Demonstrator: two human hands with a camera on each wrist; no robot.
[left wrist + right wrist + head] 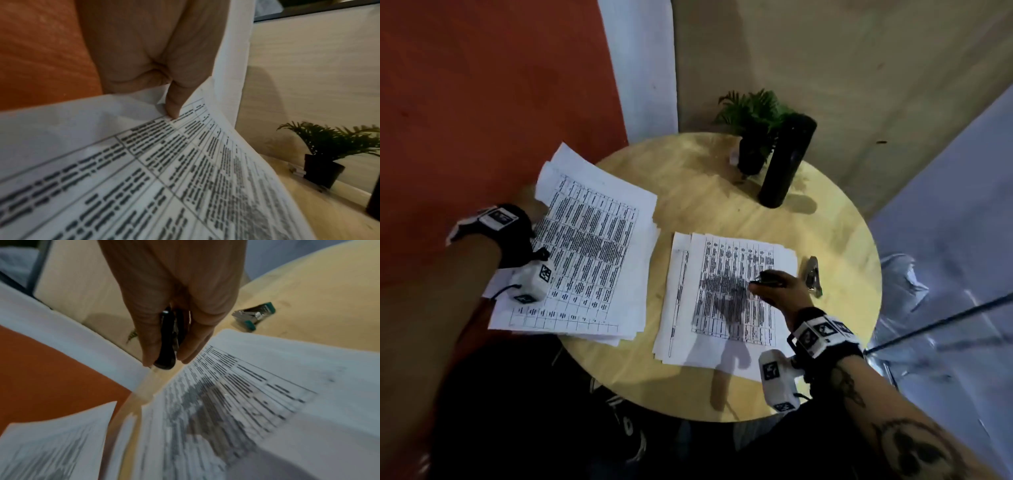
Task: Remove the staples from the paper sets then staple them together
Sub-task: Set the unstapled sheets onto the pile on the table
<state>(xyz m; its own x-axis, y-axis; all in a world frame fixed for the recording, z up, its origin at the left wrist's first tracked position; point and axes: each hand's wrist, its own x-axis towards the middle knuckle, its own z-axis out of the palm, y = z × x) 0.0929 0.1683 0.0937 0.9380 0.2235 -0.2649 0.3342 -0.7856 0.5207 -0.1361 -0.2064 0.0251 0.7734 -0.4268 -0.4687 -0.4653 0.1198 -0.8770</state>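
White paper: 2 sets (585,260); left hand (144,65) pinches 1, right hand (176,308) grips 1 black staple remover (166,344).

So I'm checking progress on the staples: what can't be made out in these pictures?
- Staples in either paper set: too small and blurred in every view.
- Table text: motion-blurred in both wrist views.
- Black tool: mostly covered by the right hand.
- Left hand fingers: hidden behind paper in the head view.

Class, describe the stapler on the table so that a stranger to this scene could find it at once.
Start at the round wooden table and go to its right edge, past the right paper set. The stapler lies there on bare wood, beyond the right hand. It alone is small, metallic and green-tipped, with nothing touching it.
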